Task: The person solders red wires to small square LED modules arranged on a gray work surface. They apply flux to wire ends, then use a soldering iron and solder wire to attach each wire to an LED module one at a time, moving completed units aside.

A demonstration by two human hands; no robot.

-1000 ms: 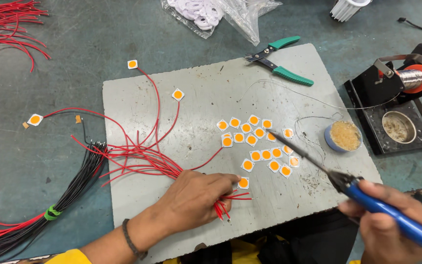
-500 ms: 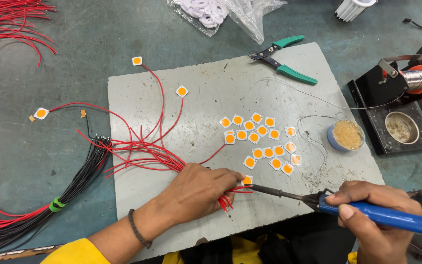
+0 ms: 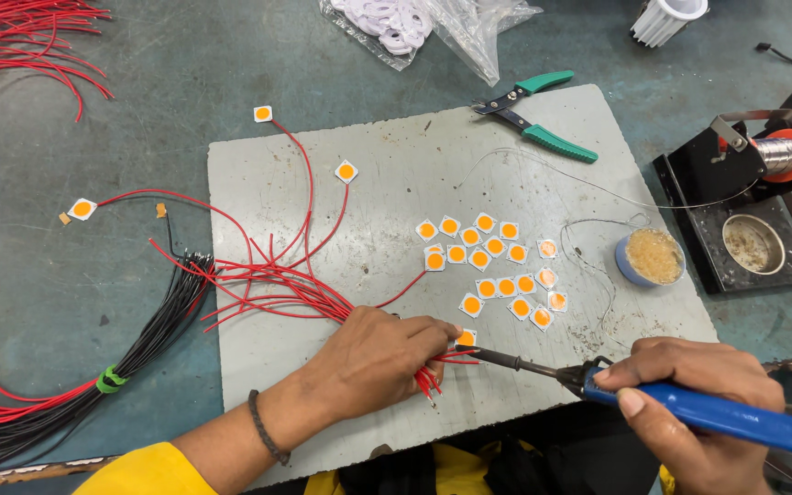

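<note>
Grey board [image 3: 359, 403] — near edge: left hand [image 3: 373, 357], right hand [image 3: 689, 403], soldering iron [image 3: 616, 390].

matt grey board [image 3: 368, 211], glossy blue plastic soldering-iron handle [image 3: 735, 417], seemingly rubber-coated green pliers grips [image 3: 556, 145]

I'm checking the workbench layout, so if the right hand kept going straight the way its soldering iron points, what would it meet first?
The right hand aims the soldering iron leftward, with its tip at the small chip by the left hand. Going on, it would probably meet those fingertips and red wires first.
</note>
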